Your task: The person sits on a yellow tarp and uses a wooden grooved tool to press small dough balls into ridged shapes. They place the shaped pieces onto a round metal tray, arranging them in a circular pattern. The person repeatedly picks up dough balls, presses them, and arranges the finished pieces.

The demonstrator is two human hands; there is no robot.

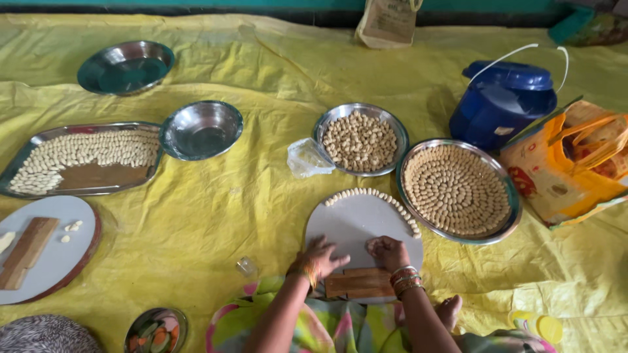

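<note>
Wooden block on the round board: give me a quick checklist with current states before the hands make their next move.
1. Wooden block lies flat at the near edge of the round board: ok.
2. Left hand rests palm down on the board beside the block: ok.
3. Right hand is curled on the board; whether it holds dough: cannot tell.
4. Row of shaped pieces sits along the board's far rim, away from both hands: ok.
5. Full round tray has space for more: not ok.
</note>
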